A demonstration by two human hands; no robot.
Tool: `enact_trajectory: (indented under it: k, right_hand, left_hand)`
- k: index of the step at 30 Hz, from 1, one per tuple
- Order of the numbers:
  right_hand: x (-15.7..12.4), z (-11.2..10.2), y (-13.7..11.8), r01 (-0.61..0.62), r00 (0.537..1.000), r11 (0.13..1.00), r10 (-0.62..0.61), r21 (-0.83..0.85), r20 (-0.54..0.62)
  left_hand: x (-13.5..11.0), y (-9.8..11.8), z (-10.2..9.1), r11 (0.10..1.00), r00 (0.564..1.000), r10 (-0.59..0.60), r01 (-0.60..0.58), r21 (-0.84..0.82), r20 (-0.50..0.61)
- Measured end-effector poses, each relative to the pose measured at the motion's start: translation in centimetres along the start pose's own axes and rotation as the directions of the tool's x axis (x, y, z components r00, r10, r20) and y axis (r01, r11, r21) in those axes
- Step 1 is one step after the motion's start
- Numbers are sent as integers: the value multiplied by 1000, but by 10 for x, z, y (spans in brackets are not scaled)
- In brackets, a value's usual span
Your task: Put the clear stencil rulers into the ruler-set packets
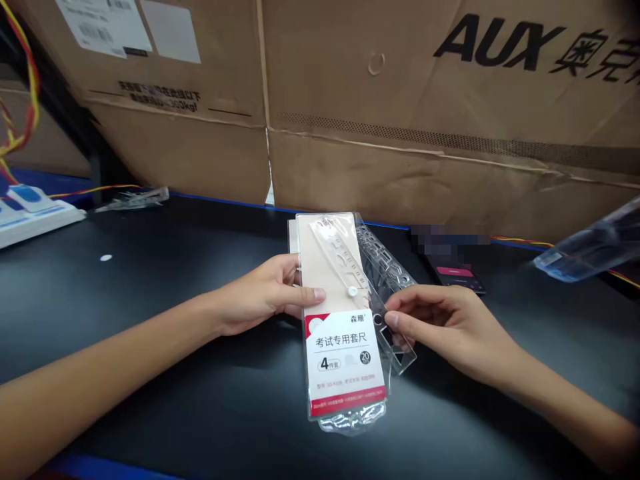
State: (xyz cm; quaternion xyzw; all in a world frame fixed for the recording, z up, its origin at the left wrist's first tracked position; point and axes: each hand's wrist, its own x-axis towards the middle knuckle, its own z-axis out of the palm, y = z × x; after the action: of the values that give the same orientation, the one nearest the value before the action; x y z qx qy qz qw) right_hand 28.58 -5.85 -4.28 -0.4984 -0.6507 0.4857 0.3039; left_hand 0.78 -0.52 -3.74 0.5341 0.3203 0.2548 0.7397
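Note:
My left hand [267,293] is closed on a ruler-set packet [343,363], thumb on the front and fingers behind. The packet is a clear sleeve with a beige backing and a white-and-red label, held nearly upright above the table. A clear ruler piece with a small white knob [353,291] lies slanted across its upper front. My right hand [453,323] pinches a clear plastic template ruler [383,257] with cut-out shapes. This ruler slants beside the packet's right edge, its left part overlapping it. I cannot tell whether it is partly inside the sleeve.
A large cardboard box [350,167] stands along the back of the black table [200,400]. At left are a white power strip [35,217] and crumpled clear plastic [135,199]. A phone [457,277] lies behind my right hand; a clear plastic bag [590,240] is farther right.

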Motion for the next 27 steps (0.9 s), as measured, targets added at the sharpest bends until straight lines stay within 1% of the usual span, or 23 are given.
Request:
enact_trajectory:
  k: [5, 8, 12, 16, 19, 22, 27]
  right_hand:
    - [-3, 7, -3, 2, 1000, 998, -3, -56, -23]
    - [-4, 7, -3, -21, 1000, 997, 20, -72, -14]
    - [-3, 6, -5, -67, 997, 996, 69, -62, 31]
    - [-5, 8, -5, -33, 999, 998, 34, -50, 21]
    - [-8, 9, -6, 7, 1000, 992, -8, -123, -8]
    - [-9, 11, -7, 14, 1000, 982, -9, -187, 30]
    - [-9, 12, -9, -77, 991, 997, 79, -28, 109]
  left_hand:
    - [2, -1, 2, 1000, 999, -2, 1, 5, 33]
    - [2, -2, 5, 1000, 1000, -9, 9, 14, 11]
    - [2, -2, 7, 1000, 1000, -25, 25, 0, -8]
    - [1, -1, 6, 999, 999, -33, 33, -10, -19]
    - [1, 0, 5, 999, 999, -38, 37, -28, -15]
    - [1, 0, 5, 999, 999, -41, 40, -31, -23]
    - [2, 0, 5, 999, 999, -40, 39, -14, -5]
